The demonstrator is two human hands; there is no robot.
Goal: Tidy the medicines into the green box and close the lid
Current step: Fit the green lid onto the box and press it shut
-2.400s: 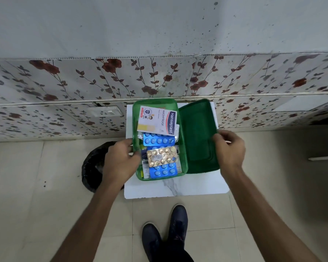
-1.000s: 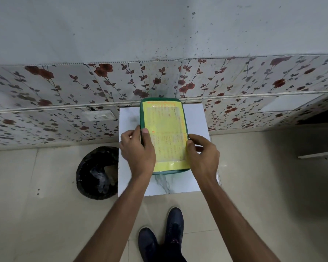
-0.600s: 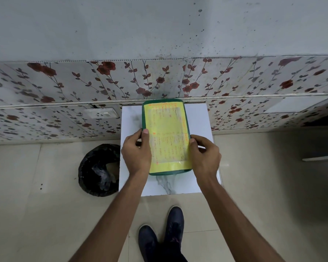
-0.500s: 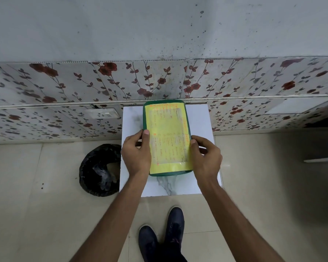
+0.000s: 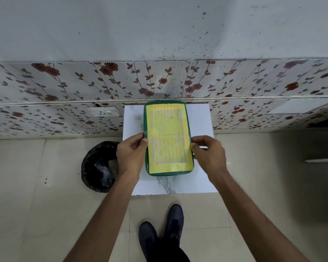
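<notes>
The green box [image 5: 168, 174] lies on a small white marble-look table [image 5: 201, 121] with its lid down. A yellow label with orange writing [image 5: 168, 138] covers the lid. The medicines are hidden inside. My left hand [image 5: 131, 154] grips the box's left edge, thumb on the lid. My right hand [image 5: 208, 155] grips the right edge, fingers curled over the rim.
A black-lined waste bin [image 5: 98, 167] stands on the floor left of the table. A floral-tiled wall with a white socket plate [image 5: 104, 111] rises behind the table. My dark shoes [image 5: 163, 237] stand on beige floor tiles below the table's front edge.
The lid swung from open at the right to shut over the medicines. Since then both hands have stayed on the box's two sides, shifting only slightly.
</notes>
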